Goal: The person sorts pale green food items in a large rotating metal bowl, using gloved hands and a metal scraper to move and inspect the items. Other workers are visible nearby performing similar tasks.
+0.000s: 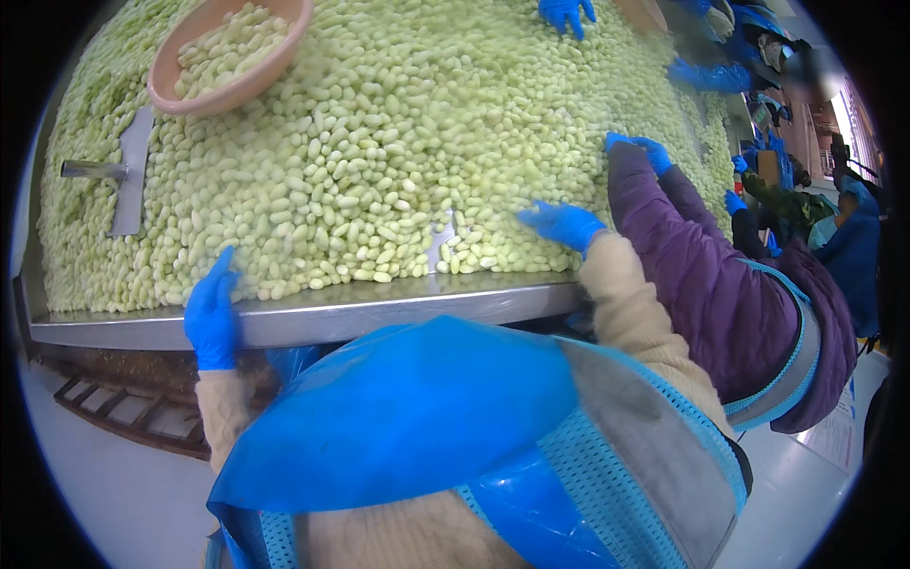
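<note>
A thick layer of pale green, oval, cocoon-like pieces [360,180] covers the steel table in front of me. My left hand [210,318], in a blue glove, reaches over the front rim at the left. Its fingers stretch forward to the edge of the layer, and nothing shows in them. Farther right, my right hand [564,226], gloved in blue too, lies low over the pieces with fingers extended leftward. No piece shows held in it. Between my hands, near the rim, a small bare patch of table [442,242] shows through.
A pink basin [232,95] partly filled with the same pieces sits at the far left. Nearer stands a metal plate with a tube handle [133,173]. The raised steel rim [398,308] runs before me. A co-worker in a purple sleeve [673,228] works close on my right; others' gloved hands [567,13] reach in beyond.
</note>
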Action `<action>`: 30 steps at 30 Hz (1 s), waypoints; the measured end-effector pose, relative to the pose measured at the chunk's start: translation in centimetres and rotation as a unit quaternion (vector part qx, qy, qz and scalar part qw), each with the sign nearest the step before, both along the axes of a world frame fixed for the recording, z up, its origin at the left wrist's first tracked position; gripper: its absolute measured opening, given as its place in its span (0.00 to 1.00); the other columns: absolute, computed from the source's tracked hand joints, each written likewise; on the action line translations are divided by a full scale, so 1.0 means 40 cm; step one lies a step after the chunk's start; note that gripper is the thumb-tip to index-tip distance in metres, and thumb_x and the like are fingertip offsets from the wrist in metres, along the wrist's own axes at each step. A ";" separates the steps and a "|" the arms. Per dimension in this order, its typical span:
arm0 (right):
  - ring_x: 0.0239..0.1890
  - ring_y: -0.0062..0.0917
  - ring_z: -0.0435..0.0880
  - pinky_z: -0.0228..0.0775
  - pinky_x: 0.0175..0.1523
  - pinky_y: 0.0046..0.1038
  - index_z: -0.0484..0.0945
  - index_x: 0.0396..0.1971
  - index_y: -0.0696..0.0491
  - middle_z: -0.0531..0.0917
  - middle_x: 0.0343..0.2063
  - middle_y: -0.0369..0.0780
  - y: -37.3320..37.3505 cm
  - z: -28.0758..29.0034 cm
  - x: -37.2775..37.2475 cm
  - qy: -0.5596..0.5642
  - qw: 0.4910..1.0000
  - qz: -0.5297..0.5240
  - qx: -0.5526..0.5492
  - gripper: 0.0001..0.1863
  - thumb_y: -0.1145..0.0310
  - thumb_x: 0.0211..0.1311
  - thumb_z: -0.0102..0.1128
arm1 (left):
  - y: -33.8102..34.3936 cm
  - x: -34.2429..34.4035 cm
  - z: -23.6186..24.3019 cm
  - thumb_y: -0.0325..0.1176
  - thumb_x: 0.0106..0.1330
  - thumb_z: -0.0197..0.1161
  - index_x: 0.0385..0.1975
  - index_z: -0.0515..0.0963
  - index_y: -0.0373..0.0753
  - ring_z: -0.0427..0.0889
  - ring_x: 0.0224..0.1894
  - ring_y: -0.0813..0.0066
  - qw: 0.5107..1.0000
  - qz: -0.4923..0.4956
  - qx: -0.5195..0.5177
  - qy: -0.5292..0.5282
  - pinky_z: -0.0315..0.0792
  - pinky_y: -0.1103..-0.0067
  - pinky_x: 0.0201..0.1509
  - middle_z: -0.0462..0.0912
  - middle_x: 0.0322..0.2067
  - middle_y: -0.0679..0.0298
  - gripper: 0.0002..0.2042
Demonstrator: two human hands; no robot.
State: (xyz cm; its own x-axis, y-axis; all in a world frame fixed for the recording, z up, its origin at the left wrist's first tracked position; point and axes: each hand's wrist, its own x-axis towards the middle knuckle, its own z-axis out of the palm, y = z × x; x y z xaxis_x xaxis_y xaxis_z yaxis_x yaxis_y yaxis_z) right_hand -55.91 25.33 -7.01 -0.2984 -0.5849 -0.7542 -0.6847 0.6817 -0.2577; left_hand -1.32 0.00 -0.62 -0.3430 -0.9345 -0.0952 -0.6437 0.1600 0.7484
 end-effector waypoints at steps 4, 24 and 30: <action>0.71 0.38 0.63 0.59 0.71 0.34 0.65 0.69 0.46 0.66 0.69 0.46 0.028 -0.056 -0.156 -0.026 0.921 -0.127 -0.368 0.33 0.70 0.64 0.62 | -0.004 0.001 -0.015 0.28 0.71 0.55 0.58 0.79 0.44 0.81 0.43 0.73 1.000 0.002 0.011 0.015 0.74 0.77 0.53 0.84 0.42 0.58 0.18; 0.52 0.40 0.84 0.74 0.56 0.36 0.63 0.69 0.38 0.81 0.56 0.42 -0.339 0.087 0.398 0.002 0.960 0.225 -0.164 0.28 0.49 0.71 0.48 | 0.000 -0.003 0.010 0.32 0.72 0.56 0.58 0.79 0.42 0.82 0.49 0.71 0.999 0.022 0.036 -0.014 0.74 0.76 0.56 0.84 0.48 0.56 0.16; 0.48 0.36 0.85 0.77 0.49 0.42 0.70 0.64 0.46 0.85 0.47 0.43 -0.416 -0.003 0.466 0.085 0.965 0.215 -0.122 0.30 0.47 0.67 0.54 | 0.001 -0.002 0.003 0.33 0.73 0.56 0.58 0.79 0.44 0.82 0.47 0.73 0.999 0.019 0.026 0.010 0.74 0.76 0.54 0.84 0.46 0.58 0.16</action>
State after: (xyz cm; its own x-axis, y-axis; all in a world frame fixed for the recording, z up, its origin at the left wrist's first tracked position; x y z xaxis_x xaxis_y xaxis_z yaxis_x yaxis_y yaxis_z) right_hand -37.28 8.71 -7.14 -0.0959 -0.8357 -0.5408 -0.9373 0.2588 -0.2337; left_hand -1.39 0.05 -0.51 -0.3088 -0.9410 -0.1385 -0.6338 0.0950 0.7677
